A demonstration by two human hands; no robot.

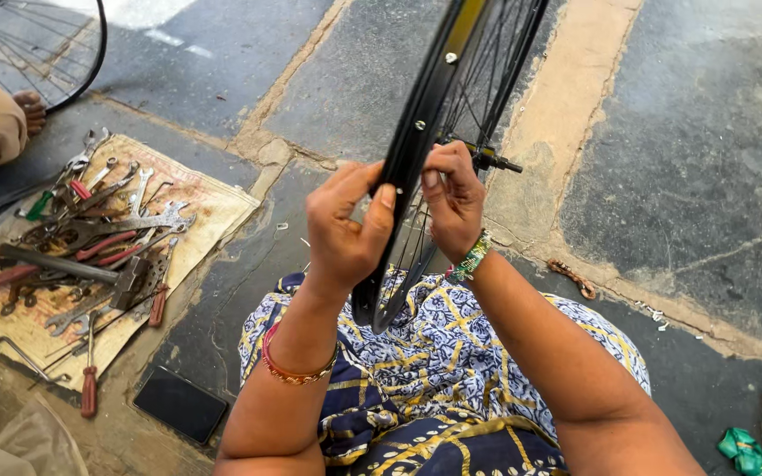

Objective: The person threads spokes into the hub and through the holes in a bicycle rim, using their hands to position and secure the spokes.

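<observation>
A black bicycle wheel rim with thin spokes stands upright on my lap, its lower edge resting on my blue, white and yellow patterned cloth. My left hand grips the rim's left side, thumb over the edge. My right hand pinches the rim's inner side among the spokes, just below the hub axle. Whether a small part sits between its fingers is not visible.
A worn sheet on the stone floor at left carries several wrenches, pliers and a hammer. A dark phone lies near my knee. Another person's foot and a second wheel are at top left. Green scrap lies bottom right.
</observation>
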